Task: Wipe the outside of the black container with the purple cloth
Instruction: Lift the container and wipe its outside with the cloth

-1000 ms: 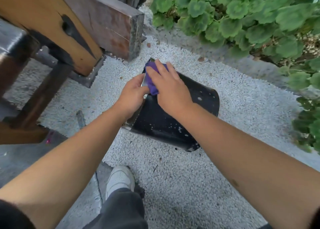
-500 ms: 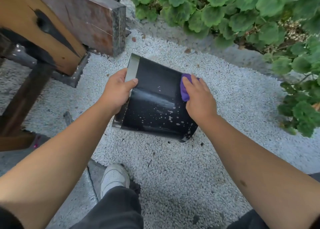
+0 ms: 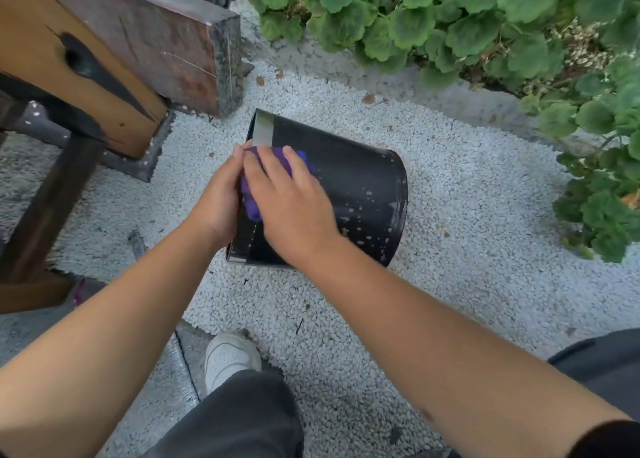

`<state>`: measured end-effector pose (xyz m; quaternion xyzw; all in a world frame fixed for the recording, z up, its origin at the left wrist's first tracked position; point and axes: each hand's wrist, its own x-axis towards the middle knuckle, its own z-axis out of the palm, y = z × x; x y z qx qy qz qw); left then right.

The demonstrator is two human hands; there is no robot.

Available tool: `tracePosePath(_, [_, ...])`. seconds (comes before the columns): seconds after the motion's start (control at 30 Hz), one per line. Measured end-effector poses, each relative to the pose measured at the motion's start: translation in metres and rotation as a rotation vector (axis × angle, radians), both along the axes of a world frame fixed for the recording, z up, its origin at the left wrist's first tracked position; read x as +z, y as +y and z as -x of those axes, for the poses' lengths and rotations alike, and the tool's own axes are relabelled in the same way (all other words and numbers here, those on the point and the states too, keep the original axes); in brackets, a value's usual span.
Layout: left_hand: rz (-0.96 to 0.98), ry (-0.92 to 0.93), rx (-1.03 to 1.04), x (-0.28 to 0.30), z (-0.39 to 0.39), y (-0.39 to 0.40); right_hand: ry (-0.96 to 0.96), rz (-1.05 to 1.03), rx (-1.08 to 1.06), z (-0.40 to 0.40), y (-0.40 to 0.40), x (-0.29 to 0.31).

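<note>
The black container [image 3: 356,183] lies on its side on white gravel, its open rim to the left and its pale-speckled bottom end to the right. My left hand [image 3: 216,204] grips the rim at the left end. My right hand [image 3: 291,197] presses the bunched purple cloth [image 3: 251,201] flat against the container's upper wall, close to the rim and right beside my left hand. Most of the cloth is hidden under my right palm and fingers.
A wooden bench with thick beams [image 3: 145,41] and a dark leg [image 3: 45,208] stands at the left. Green leafy plants [image 3: 467,17] border the gravel [image 3: 485,232] at the back and right. My white shoe [image 3: 228,357] rests below the container.
My right hand has slid the cloth from the container's right end back to the left, near the rim. The left hand keeps its hold on the rim.
</note>
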<state>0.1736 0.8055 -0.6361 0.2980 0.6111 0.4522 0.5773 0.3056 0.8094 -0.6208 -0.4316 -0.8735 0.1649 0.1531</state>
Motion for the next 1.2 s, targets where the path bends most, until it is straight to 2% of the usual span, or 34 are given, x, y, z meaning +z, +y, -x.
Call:
tracePosePath(0.07, [-0.004,-0.004,0.007,-0.004,0.000,0.000,-0.037,0.054,-0.043,0.005,-0.004,-0.007])
tracePosePath(0.2, [-0.068,0.036,0.050,-0.010,0.003,0.002,-0.055,0.006,-0.036,-0.018,0.008,-0.030])
tracePosePath(0.3, [0.009,0.043,0.110,-0.018,0.009,-0.001,-0.087,0.112,-0.184,-0.055,0.022,-0.047])
tracePosePath(0.43, [-0.029,0.022,0.126,-0.016,0.008,0.001,-0.057,0.224,-0.351,-0.089,0.047,-0.063])
tracePosePath(0.53, [-0.082,0.075,0.062,-0.017,0.011,-0.007,-0.053,0.235,-0.348,-0.091,0.053,-0.067])
tracePosePath(0.63, [-0.111,0.126,-0.157,-0.025,0.015,-0.022,-0.054,0.254,-0.365,-0.092,0.057,-0.069])
tracePosePath(0.73, [-0.078,0.174,-0.092,-0.026,0.007,-0.019,-0.043,0.259,-0.359,-0.086,0.071,-0.061])
tracePosePath(0.83, [-0.024,0.186,-0.040,-0.019,0.001,-0.007,0.096,0.291,-0.447,-0.080,0.080,-0.050])
tracePosePath(0.93, [-0.062,0.136,-0.071,-0.014,-0.001,-0.002,0.298,0.379,-0.572,-0.066,0.075,-0.037])
tracePosePath(1.07, [-0.138,0.063,-0.051,-0.006,-0.015,0.004,0.286,0.161,-0.326,-0.021,0.032,-0.013])
tracePosePath(1.2, [-0.127,0.014,-0.006,-0.001,-0.021,0.006,0.101,0.051,-0.166,0.005,0.004,-0.018])
